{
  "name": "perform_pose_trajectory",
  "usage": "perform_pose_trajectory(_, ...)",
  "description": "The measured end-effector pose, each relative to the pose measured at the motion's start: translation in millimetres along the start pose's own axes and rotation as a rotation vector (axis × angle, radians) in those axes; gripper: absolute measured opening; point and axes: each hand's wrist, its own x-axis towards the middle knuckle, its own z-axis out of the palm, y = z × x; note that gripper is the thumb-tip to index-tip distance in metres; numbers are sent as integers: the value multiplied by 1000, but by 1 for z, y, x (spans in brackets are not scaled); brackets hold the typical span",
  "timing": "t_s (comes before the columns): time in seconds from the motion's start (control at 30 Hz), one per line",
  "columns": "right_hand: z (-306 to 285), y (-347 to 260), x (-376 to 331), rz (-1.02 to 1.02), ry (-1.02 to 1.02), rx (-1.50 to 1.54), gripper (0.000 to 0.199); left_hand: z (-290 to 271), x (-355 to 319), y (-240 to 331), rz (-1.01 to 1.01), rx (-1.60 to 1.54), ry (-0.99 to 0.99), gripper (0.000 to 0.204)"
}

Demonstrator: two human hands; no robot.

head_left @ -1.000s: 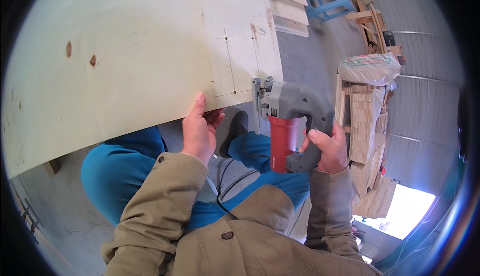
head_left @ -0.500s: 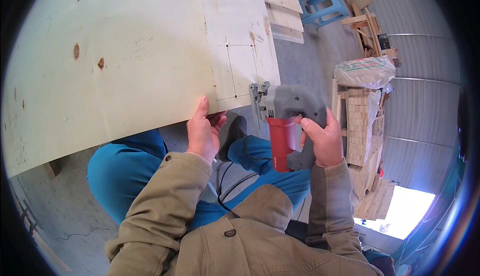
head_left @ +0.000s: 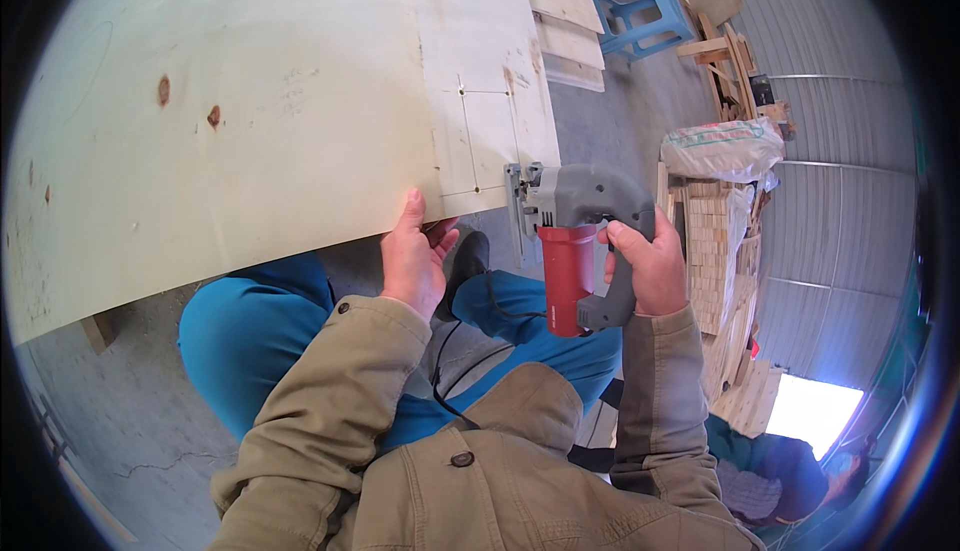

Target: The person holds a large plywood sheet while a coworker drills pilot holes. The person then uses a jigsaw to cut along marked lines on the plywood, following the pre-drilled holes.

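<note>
To the right of the broad, pale plywood board (head_left: 300, 101), the landmark here, lies a whitish plastic sack (head_left: 725, 148) with green edging; its contents are hidden. The board itself is cream-coloured, with brown knots towards its left and thin dark lines crossing at small dark holes near its near right corner. At that corner is a grey-and-red electric jigsaw (head_left: 568, 281) with a metal base plate, its red barrel pointing towards the wearer; whether its blade touches the wood cannot be told. The right hand (head_left: 655, 269) has its grip wrapped around the jigsaw's grey handle. The left hand's (head_left: 418, 263) grip pinches the board's near edge, thumb on top and fingers below. Beyond the board's right edge stand a blue plastic stool (head_left: 648, 19) and, nearer, stacked pale wooden strips (head_left: 708, 251).
</note>
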Motion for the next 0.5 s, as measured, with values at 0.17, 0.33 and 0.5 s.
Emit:
perform_pose_trajectory(0.17,6,0,0,1,3,9,30,1,0,0,-7,20,0,39)
perform_pose_trajectory(0.33,5,-1,0,19,-38,63,31,2,-1,2,-13,44,0,39)
perform_pose_trajectory(0.5,6,-1,-2,-21,-46,-3,30,4,-4,3,-13,32,17,37)
